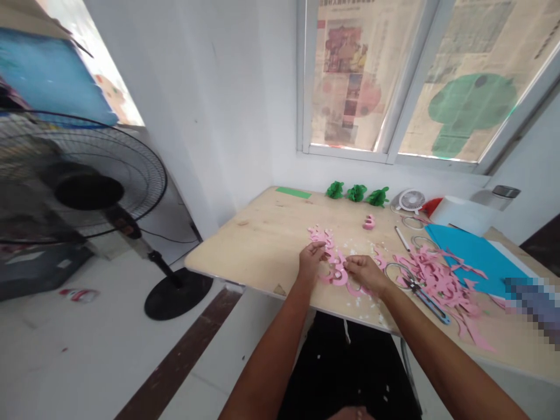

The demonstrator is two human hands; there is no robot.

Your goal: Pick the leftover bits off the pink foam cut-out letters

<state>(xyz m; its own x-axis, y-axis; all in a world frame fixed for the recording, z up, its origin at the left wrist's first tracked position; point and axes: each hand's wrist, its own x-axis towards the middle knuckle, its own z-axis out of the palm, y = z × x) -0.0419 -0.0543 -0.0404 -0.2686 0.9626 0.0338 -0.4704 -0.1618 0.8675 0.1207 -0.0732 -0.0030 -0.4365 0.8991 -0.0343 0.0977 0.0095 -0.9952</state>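
Note:
Between my two hands, a curved pink cutout (338,276) is held just above the table near its front edge. My left hand (310,259) is closed in a pinch at the cutout's left side. My right hand (364,272) pinches its right side with thumb and fingers. Beyond my left hand lie several small pink cutouts (320,234). A thicker pink curved piece (369,221) rests farther back. To the right of my right hand, pale-blue-handled scissors (431,304) lie against a heap of pink scraps (446,277). Tiny white bits are scattered around my hands.
Several green paper shapes (357,193) and a green strip (294,192) lie along the wooden table's (245,242) back edge. A small white fan (411,200), rolls of tape, a white pen (402,239) and blue sheets (476,256) occupy the right. A black standing fan (90,192) is at left.

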